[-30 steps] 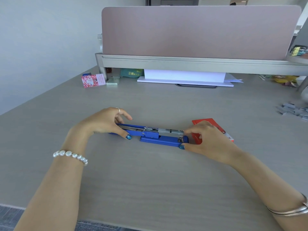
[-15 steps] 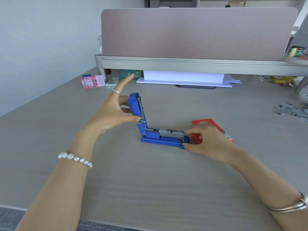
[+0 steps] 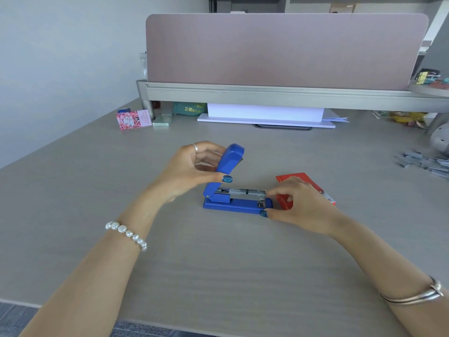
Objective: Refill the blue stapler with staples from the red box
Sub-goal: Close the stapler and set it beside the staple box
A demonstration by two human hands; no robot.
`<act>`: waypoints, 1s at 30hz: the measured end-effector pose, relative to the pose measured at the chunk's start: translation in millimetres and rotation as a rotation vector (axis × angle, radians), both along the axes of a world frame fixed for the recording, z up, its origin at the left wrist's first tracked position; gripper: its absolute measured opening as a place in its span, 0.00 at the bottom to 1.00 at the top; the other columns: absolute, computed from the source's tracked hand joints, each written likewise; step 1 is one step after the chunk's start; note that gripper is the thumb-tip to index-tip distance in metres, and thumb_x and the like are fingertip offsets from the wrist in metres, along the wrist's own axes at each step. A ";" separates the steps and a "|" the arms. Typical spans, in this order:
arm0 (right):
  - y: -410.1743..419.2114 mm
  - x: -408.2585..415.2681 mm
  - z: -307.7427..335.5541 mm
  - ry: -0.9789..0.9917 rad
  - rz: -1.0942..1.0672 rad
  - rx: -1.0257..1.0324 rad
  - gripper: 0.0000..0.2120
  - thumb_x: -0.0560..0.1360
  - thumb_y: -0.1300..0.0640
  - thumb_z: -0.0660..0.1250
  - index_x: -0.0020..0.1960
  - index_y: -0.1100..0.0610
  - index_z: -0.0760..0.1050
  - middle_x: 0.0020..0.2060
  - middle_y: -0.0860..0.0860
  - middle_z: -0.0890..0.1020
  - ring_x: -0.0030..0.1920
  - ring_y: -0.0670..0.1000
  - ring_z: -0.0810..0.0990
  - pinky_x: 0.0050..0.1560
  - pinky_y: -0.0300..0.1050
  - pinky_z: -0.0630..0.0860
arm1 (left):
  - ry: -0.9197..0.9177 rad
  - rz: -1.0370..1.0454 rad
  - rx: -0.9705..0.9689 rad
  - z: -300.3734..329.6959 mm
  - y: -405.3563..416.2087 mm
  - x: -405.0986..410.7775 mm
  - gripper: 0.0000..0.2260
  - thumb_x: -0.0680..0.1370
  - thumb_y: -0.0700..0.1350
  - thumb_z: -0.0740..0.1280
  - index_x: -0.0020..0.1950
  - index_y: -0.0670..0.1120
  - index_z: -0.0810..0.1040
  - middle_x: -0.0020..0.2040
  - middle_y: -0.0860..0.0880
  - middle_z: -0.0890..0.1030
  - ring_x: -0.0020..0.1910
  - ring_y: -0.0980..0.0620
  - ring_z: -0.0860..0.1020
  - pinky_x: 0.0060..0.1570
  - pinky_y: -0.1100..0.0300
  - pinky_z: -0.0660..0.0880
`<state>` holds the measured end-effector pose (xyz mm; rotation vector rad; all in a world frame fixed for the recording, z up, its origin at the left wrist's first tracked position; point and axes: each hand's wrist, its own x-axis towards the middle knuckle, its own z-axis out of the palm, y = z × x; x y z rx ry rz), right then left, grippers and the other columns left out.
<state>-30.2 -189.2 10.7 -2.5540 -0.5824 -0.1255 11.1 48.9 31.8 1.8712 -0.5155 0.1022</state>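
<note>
The blue stapler [image 3: 237, 207] lies on the grey desk with its base flat and its metal magazine [image 3: 243, 193] exposed. Its blue top cover [image 3: 230, 159] is swung up and tilts over the magazine. My left hand [image 3: 192, 170] pinches that cover between thumb and fingers. My right hand [image 3: 301, 205] holds the front end of the stapler base, thumb at the lower corner. The red box [image 3: 300, 182] lies just behind my right hand, partly hidden by it.
Loose strips of staples [image 3: 424, 162] lie at the right edge of the desk. At the back, under a shelf with a pink partition [image 3: 279, 49], are a white stack of paper [image 3: 264, 114], a pink card box [image 3: 132, 119] and a small green box [image 3: 163, 120].
My left hand has swung the stapler's top cover up from lying flat to the left, past upright, so it now tilts over the magazine. My right hand stays at the front end.
</note>
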 end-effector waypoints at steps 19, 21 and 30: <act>-2.2 2.3 -3.4 0.000 -0.011 0.019 0.06 0.68 0.52 0.72 0.41 0.54 0.78 0.40 0.52 0.82 0.47 0.53 0.73 0.46 0.27 0.62 | -0.010 -0.076 0.152 -23.1 -32.5 -5.7 0.10 0.71 0.48 0.72 0.50 0.59 0.81 0.48 0.56 0.84 0.45 0.51 0.81 0.49 0.56 0.76; -2.1 2.3 -3.9 0.003 -0.010 0.025 0.06 0.68 0.52 0.72 0.41 0.53 0.78 0.40 0.51 0.82 0.48 0.52 0.73 0.46 0.28 0.63 | -0.028 -0.060 0.131 -24.9 -35.4 -4.8 0.09 0.71 0.47 0.72 0.49 0.58 0.82 0.47 0.53 0.84 0.45 0.46 0.80 0.50 0.53 0.76; -1.7 2.5 -3.3 0.017 -0.003 0.025 0.04 0.68 0.52 0.71 0.39 0.47 0.76 0.41 0.50 0.82 0.48 0.51 0.73 0.46 0.30 0.64 | -0.048 -0.066 0.106 -27.3 -38.4 -4.5 0.08 0.70 0.47 0.72 0.47 0.58 0.83 0.47 0.53 0.83 0.45 0.42 0.79 0.47 0.51 0.76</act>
